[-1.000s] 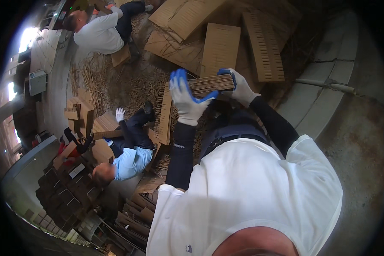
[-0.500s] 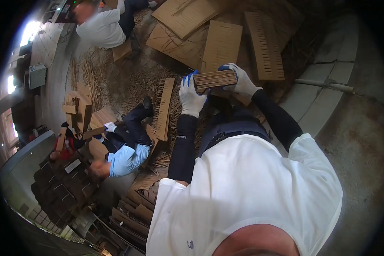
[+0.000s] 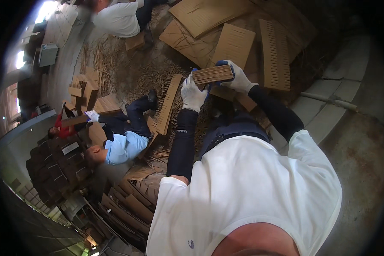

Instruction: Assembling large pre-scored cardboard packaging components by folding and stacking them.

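A stack of cardboard strips (image 3: 212, 75) is held up in front of my body, its layered edges showing. My left hand (image 3: 193, 94), in a white glove with blue on the fingers, grips the stack's left end. At the other end my right hand (image 3: 239, 77), gloved the same way, is closed around the stack. Some fingers of both hands are hidden behind it. Just beyond lies a slotted cardboard sheet (image 3: 234, 42). To the left of my left arm stands a long notched cardboard piece (image 3: 169, 104).
Slotted cardboard sheets (image 3: 209, 17) pile up ahead, with another notched stack (image 3: 274, 55) at right. Thin cardboard scraps (image 3: 143, 83) litter the floor. A person in light blue (image 3: 126, 147) works at left, another in white (image 3: 117, 19) farther off. A pipe (image 3: 328, 100) lies right.
My view has shifted, so the surroundings sit farther right ahead. Both hands still hold the stack, which has tilted slightly. The light-blue-shirted person's gloved hand has moved left.
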